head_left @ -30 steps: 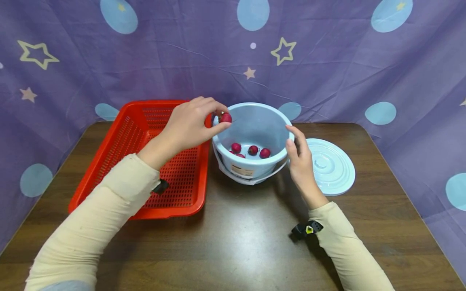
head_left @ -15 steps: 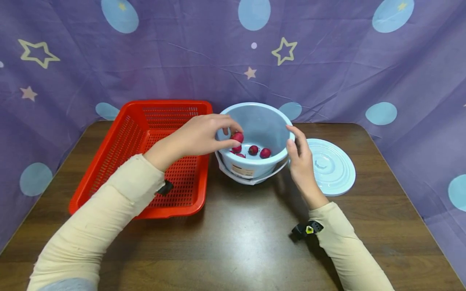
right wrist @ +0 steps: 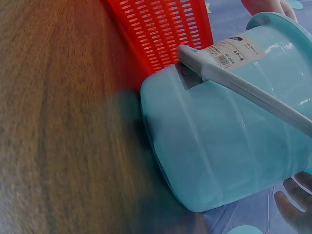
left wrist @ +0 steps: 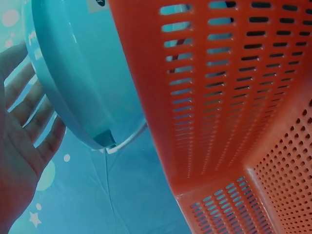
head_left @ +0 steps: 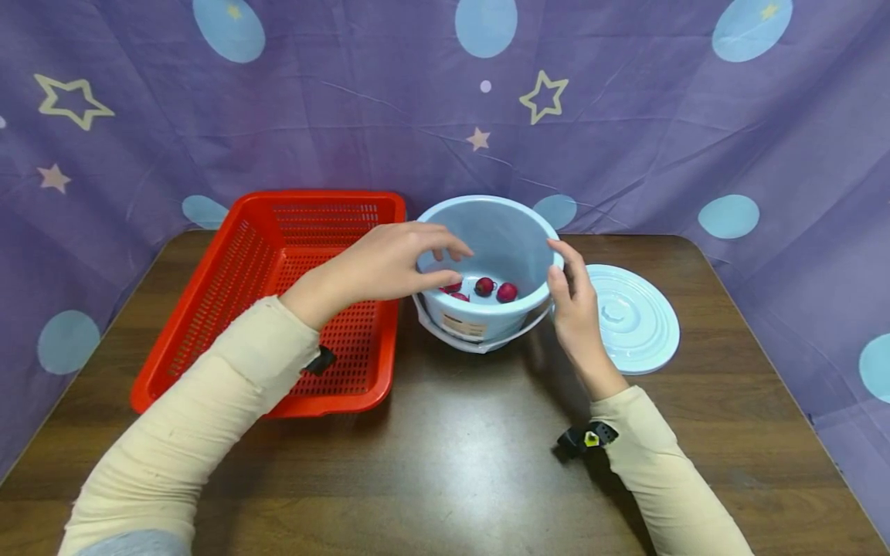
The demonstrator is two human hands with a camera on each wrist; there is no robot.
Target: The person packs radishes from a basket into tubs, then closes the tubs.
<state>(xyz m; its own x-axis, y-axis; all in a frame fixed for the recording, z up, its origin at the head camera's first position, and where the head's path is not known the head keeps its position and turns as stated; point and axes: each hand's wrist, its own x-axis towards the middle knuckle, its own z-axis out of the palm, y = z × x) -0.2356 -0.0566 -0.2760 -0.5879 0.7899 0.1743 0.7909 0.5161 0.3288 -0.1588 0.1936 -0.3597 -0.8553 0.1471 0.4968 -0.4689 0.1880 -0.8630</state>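
Note:
In the head view my left hand (head_left: 396,259) reaches over the near left rim of a light-blue bucket (head_left: 514,313), thumb and fingers apart with nothing between them. Several red radishes (head_left: 507,293) lie on the bucket's bottom; the hand partly covers those at the left. My right hand (head_left: 579,309) rests against the bucket's right side, its thumb and index fingertips at the rim. In the right wrist view its fingers (right wrist: 291,207) lie along the bucket's wall. The left wrist view shows the left hand's fingers (left wrist: 36,109) spread beside the rim.
A red perforated basket (head_left: 385,340) stands left of the bucket, close beside it, under my left forearm. The round light-blue lid (head_left: 636,324) lies on the brown wooden table (head_left: 445,455) to the right, behind my right hand. A purple curtain (head_left: 389,100) hangs behind the table.
My left hand has moved right and down over the bucket with a radish and let it go; the thumb and fingers are now apart. The right hand stays at the rim.

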